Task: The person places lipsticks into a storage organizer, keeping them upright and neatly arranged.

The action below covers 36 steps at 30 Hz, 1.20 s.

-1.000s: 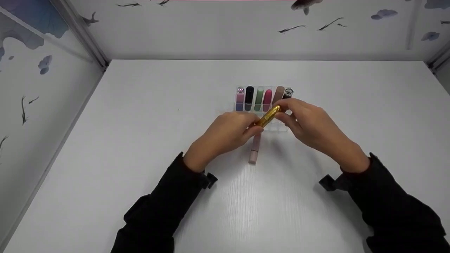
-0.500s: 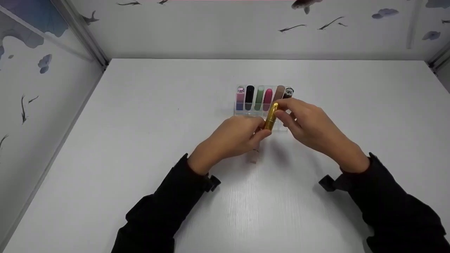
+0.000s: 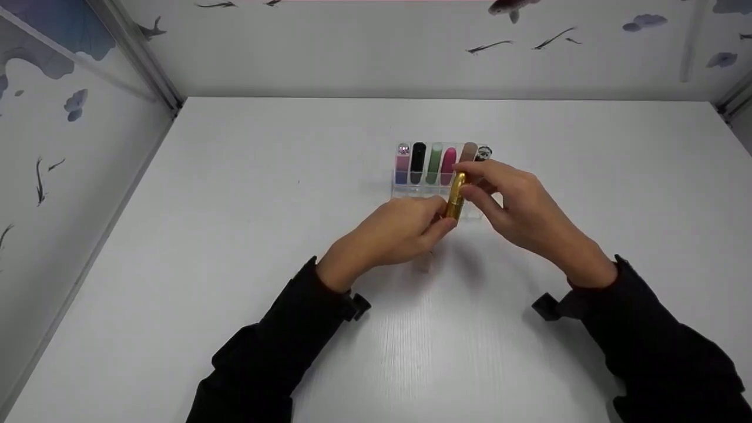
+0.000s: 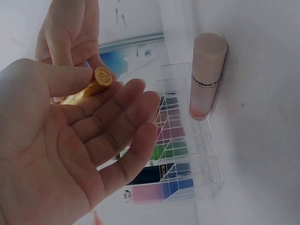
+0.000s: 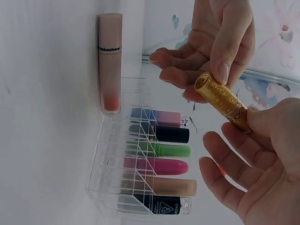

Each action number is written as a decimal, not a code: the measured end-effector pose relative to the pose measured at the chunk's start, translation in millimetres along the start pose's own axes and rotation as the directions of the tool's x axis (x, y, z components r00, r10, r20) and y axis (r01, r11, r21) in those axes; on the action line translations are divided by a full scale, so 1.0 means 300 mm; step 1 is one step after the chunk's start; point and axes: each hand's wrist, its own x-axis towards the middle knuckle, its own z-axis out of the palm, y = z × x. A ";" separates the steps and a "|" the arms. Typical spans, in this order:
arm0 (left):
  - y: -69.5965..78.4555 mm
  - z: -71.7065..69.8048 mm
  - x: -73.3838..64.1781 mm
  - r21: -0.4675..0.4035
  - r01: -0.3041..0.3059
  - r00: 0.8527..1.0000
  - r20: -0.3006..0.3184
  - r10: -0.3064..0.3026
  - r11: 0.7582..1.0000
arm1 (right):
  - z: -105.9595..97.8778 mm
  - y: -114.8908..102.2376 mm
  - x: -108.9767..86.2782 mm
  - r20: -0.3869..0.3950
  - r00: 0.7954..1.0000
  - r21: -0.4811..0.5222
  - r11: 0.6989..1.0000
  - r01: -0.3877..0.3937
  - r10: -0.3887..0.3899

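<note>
Above the table a gold, glittery lipstick tube (image 3: 456, 197) stands nearly upright between both hands. Its lower end is pinched between thumb and fingers of my left hand (image 3: 396, 232), and the round base shows in the left wrist view. My right hand (image 3: 520, 200) pinches the upper end with thumb and forefinger, the other fingers loosely bent. The cap looks closed in the right wrist view. Below the hands a pale pink lip gloss tube (image 5: 110, 70) lies on the table, mostly hidden by my left hand in the head view.
Behind the hands stands a clear acrylic lipstick holder (image 3: 405, 190) with several tubes in its back row: pink-and-blue, black (image 3: 418, 161), green (image 3: 434, 163), magenta (image 3: 449, 164), beige-brown and a dark one with a silver top. White panels border the white table (image 3: 247, 176).
The gold lipstick has swung from slanted to nearly upright. My left hand has shifted right and slightly toward the table's near edge, covering more of the pink tube; the right hand has barely moved.
</note>
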 end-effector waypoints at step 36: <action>-0.003 0.013 0.010 0.013 0.092 0.994 -0.060 -0.091 0.996 | -0.009 0.000 0.002 -0.022 1.000 -0.048 0.999 -0.018 0.017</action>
